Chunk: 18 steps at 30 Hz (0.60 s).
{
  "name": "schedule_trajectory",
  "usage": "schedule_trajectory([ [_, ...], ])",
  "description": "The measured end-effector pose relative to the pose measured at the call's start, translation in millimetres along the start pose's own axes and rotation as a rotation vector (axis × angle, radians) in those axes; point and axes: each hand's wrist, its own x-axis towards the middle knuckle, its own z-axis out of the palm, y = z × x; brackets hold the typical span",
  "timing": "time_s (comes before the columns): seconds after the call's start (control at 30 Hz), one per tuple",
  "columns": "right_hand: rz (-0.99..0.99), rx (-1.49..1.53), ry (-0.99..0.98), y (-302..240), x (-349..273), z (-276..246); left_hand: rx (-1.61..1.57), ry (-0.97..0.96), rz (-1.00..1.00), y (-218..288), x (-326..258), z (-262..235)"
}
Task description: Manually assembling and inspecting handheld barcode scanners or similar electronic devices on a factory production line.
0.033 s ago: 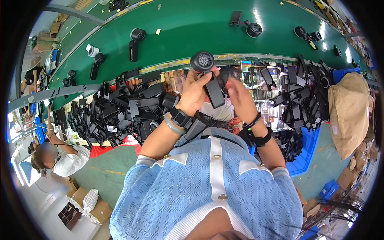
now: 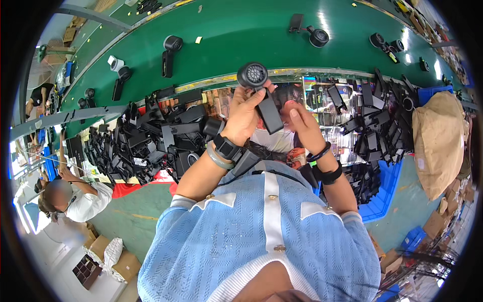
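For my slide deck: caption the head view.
Both hands hold a black handled device above a green conveyor belt.

Hidden and unclear parts of a head-camera view over an assembly bench

The left hand [image 2: 245, 113] covers the upper handle of the black round-headed part [image 2: 261, 95], and the right hand [image 2: 302, 126] hides its lower end. The heap of black parts [image 2: 146, 143] blurs into one mass. The brown sack [image 2: 440, 136] is bent by the rim. A co-worker's face [image 2: 58, 194] is blurred.
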Motion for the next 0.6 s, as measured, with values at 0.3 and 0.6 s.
schedule_trajectory([
  [0.3, 0.127, 0.715, -0.044, 6, 7, 22, 0.143, -0.067, 0.270, -9, 11, 13],
  [0.6, -0.103, 0.048, 0.228, 39, 62, -5, 0.306, -0.017, 0.165, 7, 87, -4],
])
